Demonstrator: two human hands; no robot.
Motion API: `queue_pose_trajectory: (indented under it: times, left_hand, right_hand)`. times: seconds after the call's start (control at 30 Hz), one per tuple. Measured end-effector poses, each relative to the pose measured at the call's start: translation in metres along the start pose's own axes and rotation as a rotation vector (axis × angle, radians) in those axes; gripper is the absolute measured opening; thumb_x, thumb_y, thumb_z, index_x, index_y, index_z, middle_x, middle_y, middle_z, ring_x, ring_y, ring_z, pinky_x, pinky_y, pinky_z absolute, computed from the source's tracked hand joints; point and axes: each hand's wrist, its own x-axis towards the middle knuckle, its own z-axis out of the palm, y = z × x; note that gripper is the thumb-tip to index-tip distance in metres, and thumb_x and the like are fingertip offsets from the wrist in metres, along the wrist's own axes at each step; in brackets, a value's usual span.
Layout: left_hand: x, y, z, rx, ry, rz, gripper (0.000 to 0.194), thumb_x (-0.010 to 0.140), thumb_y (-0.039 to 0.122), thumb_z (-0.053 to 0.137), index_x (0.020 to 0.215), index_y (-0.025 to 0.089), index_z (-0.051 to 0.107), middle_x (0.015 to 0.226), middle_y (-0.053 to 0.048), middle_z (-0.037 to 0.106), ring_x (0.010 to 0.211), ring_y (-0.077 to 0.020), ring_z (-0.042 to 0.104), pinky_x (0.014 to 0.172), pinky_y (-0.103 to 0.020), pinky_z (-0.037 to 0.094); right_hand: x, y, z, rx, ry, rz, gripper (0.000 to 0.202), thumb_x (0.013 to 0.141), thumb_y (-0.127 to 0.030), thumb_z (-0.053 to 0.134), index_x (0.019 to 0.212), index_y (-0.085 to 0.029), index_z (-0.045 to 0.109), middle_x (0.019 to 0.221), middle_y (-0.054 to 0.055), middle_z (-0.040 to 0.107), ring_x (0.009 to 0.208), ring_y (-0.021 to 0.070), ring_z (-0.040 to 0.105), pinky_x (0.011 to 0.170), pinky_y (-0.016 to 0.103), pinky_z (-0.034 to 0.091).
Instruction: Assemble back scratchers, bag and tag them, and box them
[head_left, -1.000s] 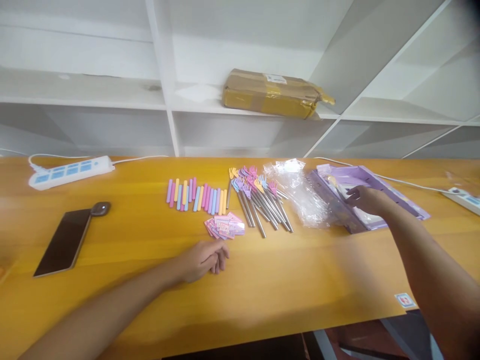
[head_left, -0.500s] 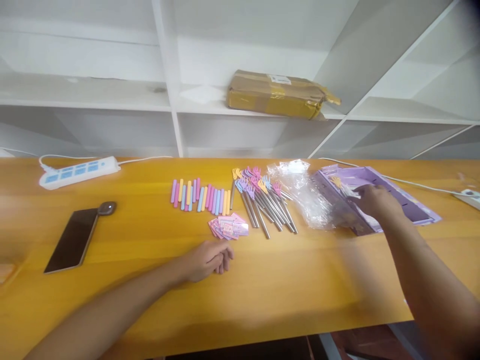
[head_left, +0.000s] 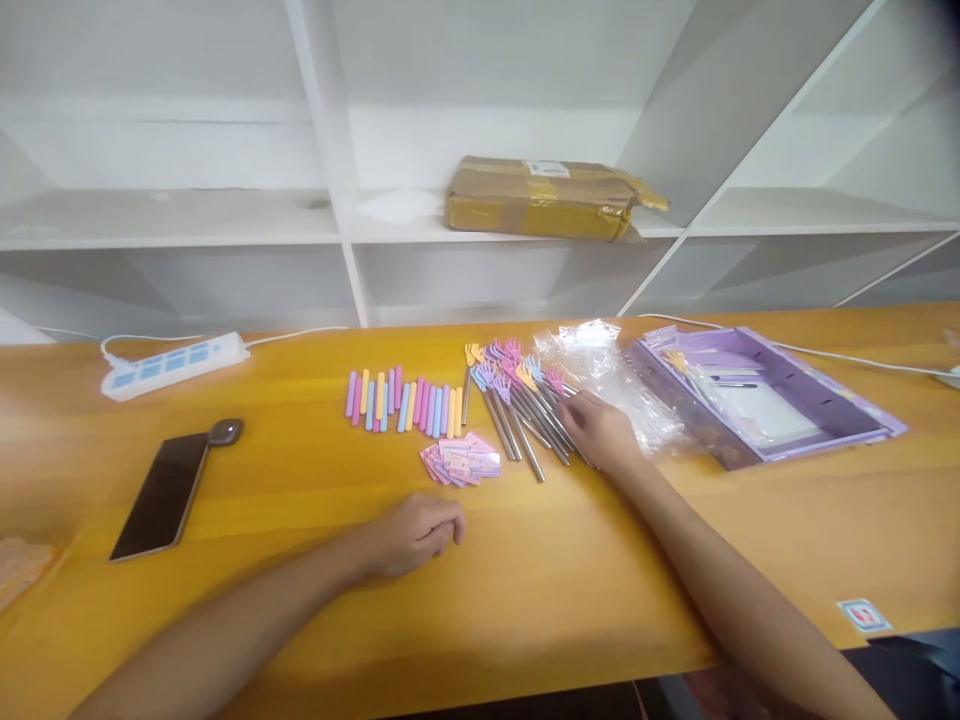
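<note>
My right hand (head_left: 600, 432) is at the right side of a pile of metal sticks (head_left: 531, 415) with small coloured hand-shaped ends; its fingers are bent over the sticks and what they grip is hidden. My left hand (head_left: 420, 535) rests on the table with curled fingers and nothing visible in them, just below a small stack of pink cards (head_left: 461, 460). Several pastel tubes (head_left: 405, 402) in pink, purple, blue and yellow lie in a row left of the pile. Right of the sticks are clear plastic bags (head_left: 637, 395).
A purple box tray (head_left: 810, 375) with a stick and bags inside sits at the right. At the left lie a phone (head_left: 161, 495), a dark small object (head_left: 225, 432) and a power strip (head_left: 176, 367). A taped carton (head_left: 544, 200) is on the shelf behind.
My right hand has moved left from the purple box to the metal sticks. My left hand stays near the same place, its fingers slightly more curled. The view has shifted a little.
</note>
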Motion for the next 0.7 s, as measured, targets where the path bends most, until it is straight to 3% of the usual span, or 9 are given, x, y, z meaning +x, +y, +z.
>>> queue_pose_trajectory:
  times: [0.47, 0.57, 0.7]
  left_hand:
    - [0.0, -0.003, 0.001, 0.019, 0.02, 0.013, 0.028, 0.106, 0.02, 0.041, 0.1, 0.022, 0.068, 0.075, 0.0, 0.067, 0.07, -0.0163, 0.061, 0.075, -0.029, 0.047]
    - [-0.003, -0.01, -0.022, 0.215, 0.239, 0.053, 0.027, 0.103, 0.023, 0.043, 0.096, 0.022, 0.069, 0.082, -0.004, 0.07, 0.077, -0.019, 0.063, 0.08, -0.032, 0.05]
    - [-0.007, -0.036, -0.087, 0.553, 0.71, -0.038, 0.019, 0.097, 0.026, 0.05, 0.092, 0.023, 0.068, 0.087, -0.008, 0.068, 0.087, -0.0257, 0.062, 0.09, -0.042, 0.053]
  right_hand:
    - [-0.001, 0.006, 0.009, 0.073, -0.062, -0.07, 0.033, 0.101, -0.049, 0.055, 0.087, -0.022, 0.066, 0.086, 0.007, 0.069, 0.076, 0.0197, 0.062, 0.07, 0.031, 0.044]
    - [-0.001, 0.006, 0.008, 0.077, -0.071, -0.064, 0.036, 0.102, -0.05, 0.054, 0.084, -0.022, 0.066, 0.082, 0.007, 0.068, 0.073, 0.0196, 0.061, 0.068, 0.032, 0.043]
    - [-0.001, 0.007, 0.008, 0.083, -0.072, -0.048, 0.037, 0.101, -0.05, 0.053, 0.082, -0.022, 0.066, 0.079, 0.007, 0.067, 0.071, 0.0196, 0.06, 0.068, 0.032, 0.042]
